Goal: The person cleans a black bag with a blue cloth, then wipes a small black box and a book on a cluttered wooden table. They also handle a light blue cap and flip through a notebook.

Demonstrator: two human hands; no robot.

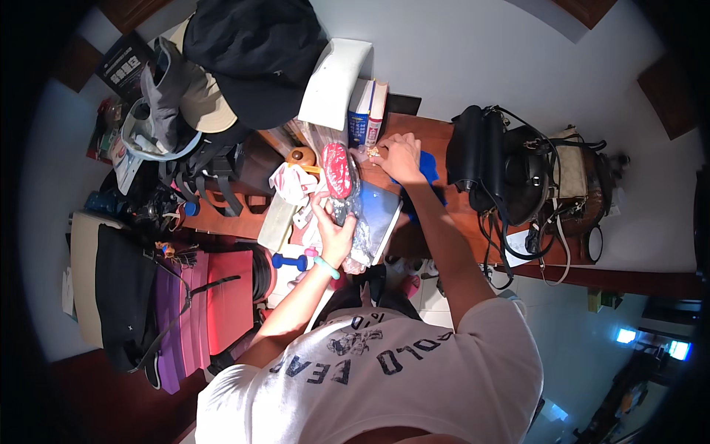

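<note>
Over the wooden tabletop point(407, 129), my right hand point(400, 158) has its fingertips on a small orange-and-white patterned item point(373, 151), beside a blue cloth point(428, 166). My left hand point(335, 230), with a pale green bangle at the wrist, has its fingers around clear plastic wrapping point(359, 241); how firmly it grips is hard to see. Just beyond those fingers lies a red item in clear plastic point(337, 172). A blue-covered notebook or folder point(380, 213) lies to the right of the wrapping. White-and-red crumpled packaging point(291, 183) is left of the red item.
Upright books point(360, 114) stand at the back beside a white curved panel point(336, 83). Black handbags point(507, 166) with hanging straps crowd the right side. Caps point(208, 105) and a black bag point(255, 55) are piled at the left back. Blue dumbbells point(289, 262) lie lower left, near red and purple cases point(222, 299).
</note>
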